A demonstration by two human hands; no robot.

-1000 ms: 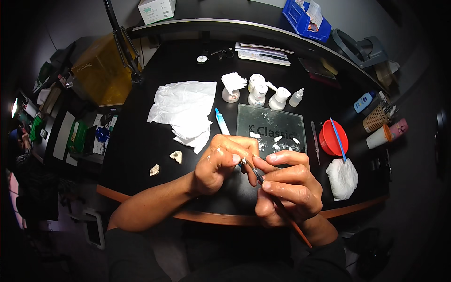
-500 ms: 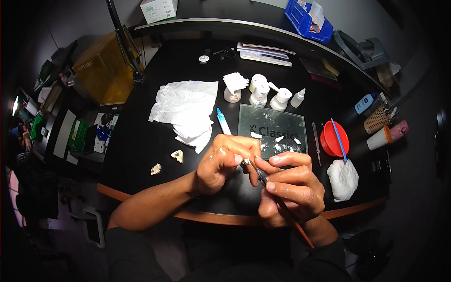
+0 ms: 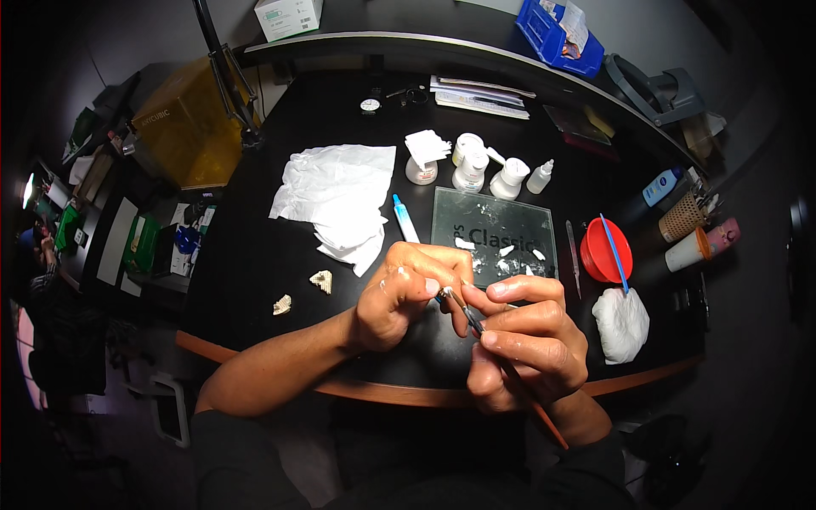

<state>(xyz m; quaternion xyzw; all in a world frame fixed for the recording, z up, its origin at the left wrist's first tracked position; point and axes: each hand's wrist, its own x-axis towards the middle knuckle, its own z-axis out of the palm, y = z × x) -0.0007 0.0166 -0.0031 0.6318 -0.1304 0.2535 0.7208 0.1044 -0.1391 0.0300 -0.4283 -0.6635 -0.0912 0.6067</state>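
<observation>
Near the table's front edge my left hand (image 3: 399, 293) is closed, thumb and forefinger pinching a small white-topped piece (image 3: 445, 291) that looks like a tooth crown. A bit of blue shows beside it, mostly hidden by the fingers. My right hand (image 3: 535, 340) grips a thin brush (image 3: 539, 408) with a reddish-brown handle and a metal collar; its tip meets or nearly meets the white piece. White smears mark the left thumb and knuckle. Just beyond the hands lies a glass slab (image 3: 450, 208) bearing several small heaps of white paste.
White tissue (image 3: 331, 187) and two toothed model pieces (image 3: 321, 281) (image 3: 282, 304) lie to the left. Behind the slab stand white jars (image 3: 468, 176) and a dropper bottle (image 3: 540, 177). On the right are a red bowl (image 3: 595, 255), a blue stick (image 3: 614, 255) and a wad of tissue (image 3: 620, 327).
The brush tip has shifted very slightly at the white piece. Both hands keep almost the same place and grip.
</observation>
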